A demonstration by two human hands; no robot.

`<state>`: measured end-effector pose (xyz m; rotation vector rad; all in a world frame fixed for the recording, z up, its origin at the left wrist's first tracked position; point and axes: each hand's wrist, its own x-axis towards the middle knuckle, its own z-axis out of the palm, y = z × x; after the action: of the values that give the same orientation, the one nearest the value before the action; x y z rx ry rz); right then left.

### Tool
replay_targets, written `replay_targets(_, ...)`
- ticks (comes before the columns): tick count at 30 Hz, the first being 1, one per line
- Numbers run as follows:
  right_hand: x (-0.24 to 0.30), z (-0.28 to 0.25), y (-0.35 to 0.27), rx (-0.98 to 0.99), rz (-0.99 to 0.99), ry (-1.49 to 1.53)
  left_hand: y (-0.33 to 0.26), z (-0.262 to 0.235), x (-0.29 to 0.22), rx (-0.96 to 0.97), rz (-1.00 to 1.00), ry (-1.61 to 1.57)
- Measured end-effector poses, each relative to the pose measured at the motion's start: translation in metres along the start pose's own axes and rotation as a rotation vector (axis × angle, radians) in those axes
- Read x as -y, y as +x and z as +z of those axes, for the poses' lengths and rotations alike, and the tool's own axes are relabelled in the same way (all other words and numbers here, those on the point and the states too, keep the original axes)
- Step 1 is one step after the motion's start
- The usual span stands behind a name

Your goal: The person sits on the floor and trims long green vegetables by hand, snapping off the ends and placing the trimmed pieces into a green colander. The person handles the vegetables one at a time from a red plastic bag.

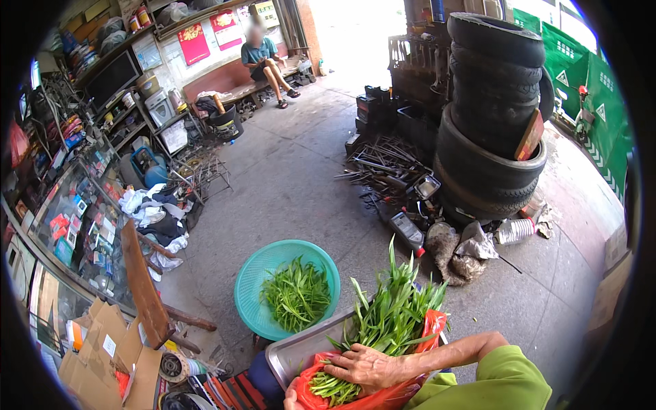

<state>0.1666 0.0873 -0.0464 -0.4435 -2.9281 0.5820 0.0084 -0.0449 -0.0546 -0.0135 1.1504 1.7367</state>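
Observation:
Long-leaved leafy greens (393,311) lie in a red plastic bag (383,400) on a rectangular metal tray (281,357) close in front of me. My right hand (369,367) reaches across the bag, its fingers curled over the cut stems (335,389). At the lower edge, my left hand (292,401) shows only in part, gripping the bag's left rim. Just beyond the tray stands a round turquoise plastic basket (247,295), with a heap of loose green leaves (296,294) in its middle.
A wooden bench (140,287) and an opened cardboard box (113,352) stand left. Stacked tyres (492,143), metal rods (389,171) and a dark bottle (408,232) are right. A glass display case (75,225) lines the left side. Another person (263,58) sits on the far bench.

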Motion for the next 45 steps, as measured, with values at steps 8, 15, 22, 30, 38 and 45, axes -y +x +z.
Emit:
replay_targets(8, -0.007, -0.04, -0.007, -0.175, 0.027, 0.183, 0.001, -0.016, 0.005, -0.088, 0.581, 0.887)
replay_targets(15, -0.003, -0.048, -0.012, -0.165, 0.02, 0.263, -0.012, 0.021, -0.01, -0.17, 0.519, 1.646)
replay_targets(22, -0.003, -0.044, -0.018, -0.183, 0.006, 0.241, 0.004, 0.036, -0.022, 0.165, 0.756, 1.597)
replay_targets(30, 0.007, -0.053, -0.037, -0.303, -0.019, 0.261, 0.014, 0.018, -0.008, 0.148, 0.715, 1.89)
replay_targets(38, -0.004, -0.011, 0.011, -0.164, 0.158, 0.083, 0.009, 0.012, -0.024, 0.322, 0.716, 1.791)
replay_targets(45, -0.013, -0.029, -0.004, -0.214, 0.029, 0.205, 0.011, -0.016, -0.036, 0.216, 0.828, 1.698)
